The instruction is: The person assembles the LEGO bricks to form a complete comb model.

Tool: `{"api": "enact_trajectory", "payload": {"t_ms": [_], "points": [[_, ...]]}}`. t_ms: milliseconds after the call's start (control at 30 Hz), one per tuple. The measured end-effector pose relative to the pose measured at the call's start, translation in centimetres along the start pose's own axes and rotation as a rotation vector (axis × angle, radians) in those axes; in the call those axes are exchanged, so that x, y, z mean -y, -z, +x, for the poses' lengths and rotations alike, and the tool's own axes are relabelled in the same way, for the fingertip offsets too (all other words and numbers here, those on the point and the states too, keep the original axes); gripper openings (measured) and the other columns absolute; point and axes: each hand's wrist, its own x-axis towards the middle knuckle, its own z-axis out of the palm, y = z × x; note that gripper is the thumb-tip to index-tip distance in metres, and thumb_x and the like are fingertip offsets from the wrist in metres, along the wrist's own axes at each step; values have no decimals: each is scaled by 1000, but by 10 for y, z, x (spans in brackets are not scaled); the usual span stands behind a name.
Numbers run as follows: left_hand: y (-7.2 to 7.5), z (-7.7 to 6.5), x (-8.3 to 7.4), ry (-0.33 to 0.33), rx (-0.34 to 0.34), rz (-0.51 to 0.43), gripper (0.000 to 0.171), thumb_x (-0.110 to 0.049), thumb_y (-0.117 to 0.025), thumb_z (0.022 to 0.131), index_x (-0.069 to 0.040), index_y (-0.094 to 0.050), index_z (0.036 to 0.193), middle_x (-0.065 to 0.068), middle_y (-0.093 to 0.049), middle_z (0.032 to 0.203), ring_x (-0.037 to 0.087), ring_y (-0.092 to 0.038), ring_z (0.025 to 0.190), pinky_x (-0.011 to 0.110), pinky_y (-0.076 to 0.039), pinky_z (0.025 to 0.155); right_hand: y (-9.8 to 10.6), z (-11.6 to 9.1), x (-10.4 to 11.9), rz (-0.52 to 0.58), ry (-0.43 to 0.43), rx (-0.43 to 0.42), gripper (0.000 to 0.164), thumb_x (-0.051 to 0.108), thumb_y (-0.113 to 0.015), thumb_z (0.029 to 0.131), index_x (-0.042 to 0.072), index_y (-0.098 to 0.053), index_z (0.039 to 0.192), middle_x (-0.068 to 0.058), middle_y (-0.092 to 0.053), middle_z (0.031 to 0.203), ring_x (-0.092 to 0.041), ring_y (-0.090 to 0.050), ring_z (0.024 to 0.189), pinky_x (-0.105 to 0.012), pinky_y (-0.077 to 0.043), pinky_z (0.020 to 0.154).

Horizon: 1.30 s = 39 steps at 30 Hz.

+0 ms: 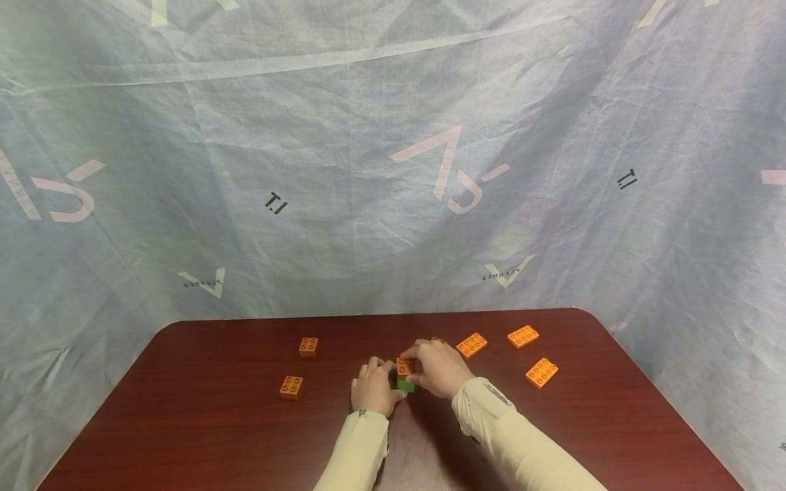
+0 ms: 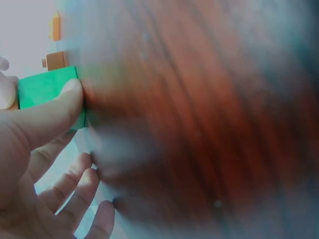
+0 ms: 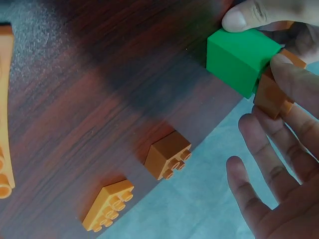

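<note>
Near the middle of the table, a green block point(image 1: 405, 386) stands with a brown 2x2 toy brick point(image 1: 404, 367) on its top. My left hand point(image 1: 373, 390) pinches the green block low down; its thumb lies along one face point(image 2: 42, 89) in the left wrist view, and the other fingers spread behind. From the right, my right hand point(image 1: 439, 368) grips the brown brick point(image 3: 269, 97) between thumb and fingers. In the right wrist view the brick sits right against the green block's point(image 3: 239, 62) studded end, slightly askew to it. The join is partly hidden by fingers.
Two brown bricks point(image 1: 309, 346) point(image 1: 291, 387) lie to the left. Another brown brick point(image 3: 168, 154) stands beyond my right hand. On the right lie three flat orange bricks point(image 1: 471, 345) point(image 1: 523, 336) point(image 1: 542, 373). A grey cloth point(image 1: 356, 170) hangs behind the dark red table point(image 1: 215, 436).
</note>
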Motion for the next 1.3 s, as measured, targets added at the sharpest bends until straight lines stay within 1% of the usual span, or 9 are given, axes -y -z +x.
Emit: {"api": "enact_trajectory", "payload": {"t_ms": [100,233,400,533,667,933,1133,1300], "points": [[-1,0,0,-4,-2,-10,51,-19,-93,73,-5,-72,117,14,-62,114,34,-59,105,53,-49,81,1,1,0,-7,-7,6,32,11,-88,78,8,-80,109,-5,-72,99,-27,-68,86,-45,-54,83],[0,0,2,-13,-1,-24,51,-19,-93,72,-5,-73,116,14,-62,114,34,-59,106,53,-48,81,4,2,3,-11,-12,25,34,11,-90,75,7,-80,107,-6,-70,95,-29,-67,85,-44,-55,78],[1,-2,4,-15,8,-26,50,-19,-94,71,-6,-73,115,14,-62,115,35,-58,106,54,-48,81,9,6,10,0,-43,62,34,10,-92,73,6,-80,104,-8,-74,95,-27,-69,83,-42,-56,73],[2,-3,4,-17,17,-34,50,-19,-93,72,-6,-73,115,14,-62,115,35,-58,105,55,-48,81,10,8,12,-18,-65,79,30,12,-92,73,7,-82,101,-6,-76,92,-23,-68,79,-40,-56,69],[2,-3,5,-21,20,-40,49,-19,-94,71,-6,-73,114,14,-62,114,35,-58,105,56,-48,81,10,7,13,-16,-82,93,29,12,-92,74,10,-82,102,-2,-75,90,-20,-67,75,-39,-56,68],[5,-4,6,-42,24,-64,45,-17,-95,69,-8,-74,107,13,-62,114,35,-58,103,56,-48,79,7,1,15,-16,-91,80,30,14,-92,75,8,-82,102,-4,-75,91,-19,-67,75,-37,-55,64],[5,-5,6,-51,21,-86,44,-15,-96,67,-8,-75,105,13,-62,113,35,-59,104,57,-49,80,8,-3,14,28,-90,64,34,12,-92,73,5,-81,105,-7,-74,94,-25,-67,80,-40,-56,69],[5,-5,4,-52,18,-89,45,-15,-96,67,-7,-75,106,12,-63,113,35,-59,104,57,-48,80,8,-5,12,56,-94,67,36,11,-92,73,5,-80,107,-7,-70,93,-22,-62,74,-40,-54,67]]}}
